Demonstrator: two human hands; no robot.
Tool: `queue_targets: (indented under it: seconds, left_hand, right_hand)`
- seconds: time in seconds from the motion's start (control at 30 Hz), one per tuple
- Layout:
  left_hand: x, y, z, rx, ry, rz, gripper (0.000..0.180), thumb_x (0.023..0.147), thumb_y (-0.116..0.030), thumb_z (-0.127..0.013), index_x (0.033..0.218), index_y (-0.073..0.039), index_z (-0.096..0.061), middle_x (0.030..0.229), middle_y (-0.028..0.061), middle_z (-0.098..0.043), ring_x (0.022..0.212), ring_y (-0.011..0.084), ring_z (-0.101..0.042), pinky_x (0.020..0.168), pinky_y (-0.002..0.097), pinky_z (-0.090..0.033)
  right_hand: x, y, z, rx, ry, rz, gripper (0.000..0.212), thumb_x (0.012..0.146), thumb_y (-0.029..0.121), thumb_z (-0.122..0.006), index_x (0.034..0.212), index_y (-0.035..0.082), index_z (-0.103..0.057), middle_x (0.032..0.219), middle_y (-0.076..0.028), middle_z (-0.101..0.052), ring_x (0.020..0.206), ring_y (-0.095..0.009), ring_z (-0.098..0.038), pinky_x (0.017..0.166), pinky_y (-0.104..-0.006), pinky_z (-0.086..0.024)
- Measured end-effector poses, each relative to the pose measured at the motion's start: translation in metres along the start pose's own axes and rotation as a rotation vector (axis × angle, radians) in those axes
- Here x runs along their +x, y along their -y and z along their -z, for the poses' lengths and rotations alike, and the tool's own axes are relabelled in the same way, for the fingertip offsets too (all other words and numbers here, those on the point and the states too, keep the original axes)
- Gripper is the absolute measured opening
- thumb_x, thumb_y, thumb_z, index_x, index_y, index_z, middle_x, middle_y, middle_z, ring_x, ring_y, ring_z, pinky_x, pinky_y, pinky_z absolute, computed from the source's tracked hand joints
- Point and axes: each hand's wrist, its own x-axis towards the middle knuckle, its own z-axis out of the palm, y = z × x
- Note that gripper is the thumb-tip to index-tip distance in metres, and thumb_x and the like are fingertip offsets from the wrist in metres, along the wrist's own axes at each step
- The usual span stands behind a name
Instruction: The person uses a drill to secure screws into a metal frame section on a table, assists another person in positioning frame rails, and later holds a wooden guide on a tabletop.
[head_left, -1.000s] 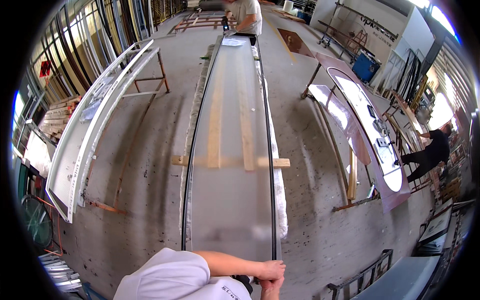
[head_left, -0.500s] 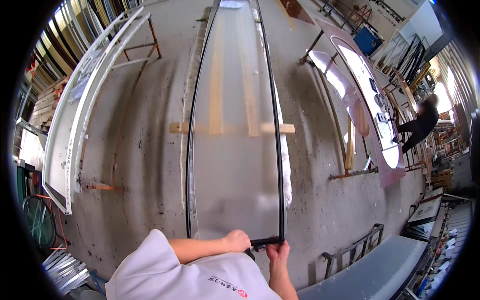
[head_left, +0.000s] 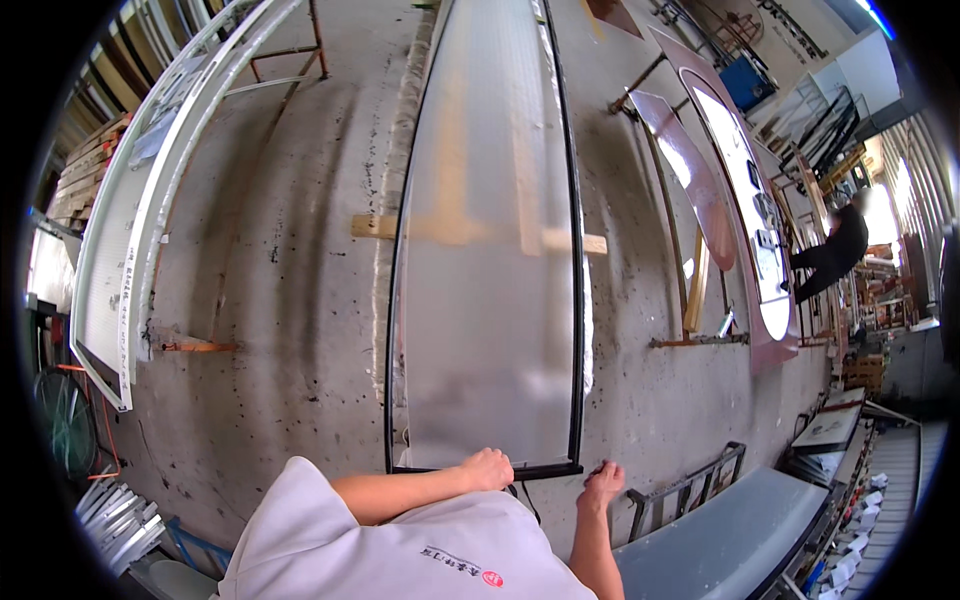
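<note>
A long frosted panel [head_left: 490, 340] in a thin black frame [head_left: 579, 360] stretches away from my body. My left hand [head_left: 487, 470] is closed round the middle of the frame's near edge, its fingers partly hidden. Just right of the frame's near right corner, and apart from it, is my right hand [head_left: 604, 482]. Its fingers are curled together, with a small dark spot at their tips that I cannot make out. A thin dark cord [head_left: 528, 498] hangs below the near edge, between the hands.
A wooden crossbar [head_left: 372, 226] shows under the panel. White framed panels [head_left: 112, 320] lean on a rack at left. A pinkish cut-out sheet [head_left: 770, 310] stands on a stand at right, with a person in dark clothes [head_left: 845, 240] beyond. Nearer is a grey-topped table [head_left: 720, 530].
My right hand has come off the frame's near right corner and moved right. My left hand stays on the near edge. The view has shifted slightly.
</note>
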Motion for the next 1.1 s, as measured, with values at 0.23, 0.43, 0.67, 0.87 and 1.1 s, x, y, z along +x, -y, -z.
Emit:
queue_targets:
  seconds: [0.23, 0.43, 0.67, 0.87, 1.1]
  left_hand:
    - [0.004, 0.002, -0.013, -0.034, 0.015, -0.046, 0.021, 0.071, -0.023, -0.061, 0.071, -0.004, -0.07, 0.08, 0.0196, -0.069, 0.08, 0.0371, -0.069, 0.068, 0.0464, -0.056]
    - [-0.001, 0.007, -0.007, -0.027, 0.014, -0.042, 0.022, 0.07, -0.02, -0.06, 0.073, 0.0, -0.069, 0.082, 0.0226, -0.068, 0.082, 0.0387, -0.068, 0.071, 0.047, -0.056]
    - [0.0, 0.014, -0.024, -0.019, -0.099, -0.05, 0.02, 0.072, -0.017, -0.059, 0.075, 0.0, -0.069, 0.085, 0.023, -0.068, 0.081, 0.0391, -0.067, 0.072, 0.0467, -0.055]
    - [-0.004, -0.001, 0.002, -0.047, -0.015, 0.038, 0.018, 0.074, -0.015, -0.059, 0.073, 0.002, -0.066, 0.083, 0.0213, -0.067, 0.084, 0.0391, -0.065, 0.076, 0.0477, -0.052]
    - [-0.015, 0.01, -0.008, 0.026, -0.09, 0.128, 0.019, 0.076, -0.017, -0.061, 0.081, 0.001, -0.064, 0.088, 0.0203, -0.064, 0.092, 0.0374, -0.062, 0.082, 0.0472, -0.051]
  right_hand:
    - [-0.048, 0.087, -0.138, -0.756, 0.683, 0.938, 0.01, 0.091, 0.009, -0.052, 0.096, 0.002, -0.056, 0.082, -0.019, -0.059, 0.079, -0.038, -0.063, 0.071, -0.0447, -0.051]
    - [-0.075, 0.08, -0.188, -1.132, 0.722, 0.872, 0.019, 0.081, -0.001, -0.053, 0.1, 0.002, -0.054, 0.11, -0.027, -0.054, 0.095, -0.046, -0.061, 0.077, -0.051, -0.053]
    - [-0.098, 0.099, -0.173, -0.97, 0.711, 0.899, 0.03, 0.081, 0.008, -0.063, 0.107, 0.001, -0.051, 0.116, -0.027, -0.049, 0.1, -0.047, -0.059, 0.082, -0.0511, -0.052]
    - [-0.024, 0.074, -0.086, -1.01, 0.19, 1.05, 0.055, 0.08, 0.022, -0.07, 0.122, -0.003, -0.044, 0.118, -0.027, -0.051, 0.105, -0.044, -0.055, 0.089, -0.0478, -0.047]
    - [0.026, 0.036, -0.073, -0.848, 0.606, 0.786, 0.05, 0.082, 0.024, -0.068, 0.112, -0.006, -0.043, 0.106, -0.035, -0.057, 0.102, -0.05, -0.056, 0.088, -0.0511, -0.048]
